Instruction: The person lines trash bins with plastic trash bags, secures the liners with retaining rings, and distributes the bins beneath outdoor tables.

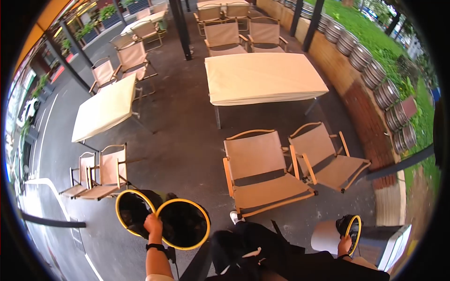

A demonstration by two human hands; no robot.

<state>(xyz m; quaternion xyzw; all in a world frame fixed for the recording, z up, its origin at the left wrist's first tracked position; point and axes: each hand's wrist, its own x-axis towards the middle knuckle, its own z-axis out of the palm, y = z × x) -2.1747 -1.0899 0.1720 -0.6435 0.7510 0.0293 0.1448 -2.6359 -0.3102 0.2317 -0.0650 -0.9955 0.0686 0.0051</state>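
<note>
My left hand (pixel 153 225) is closed round the touching rims of two round bins. The left bin (pixel 118 210) and the larger-looking right bin (pixel 206 225) both have yellow rims and dark insides that look lined with black bags; what lies inside is too dark to make out. Low on the right, my right hand (pixel 345 245) is closed on the rim of a third bin (pixel 358 229), also yellow-rimmed and black inside, tilted on its side. A dark band circles my left wrist.
Canvas folding chairs (pixel 255 157) stand just ahead, by a cloth-covered table (pixel 262 77). Another covered table (pixel 105 110) and chairs (pixel 112 164) are on the left. Metal kegs (pixel 374 74) line the right-hand wall (pixel 361 112). A dark post (pixel 182 33) rises ahead.
</note>
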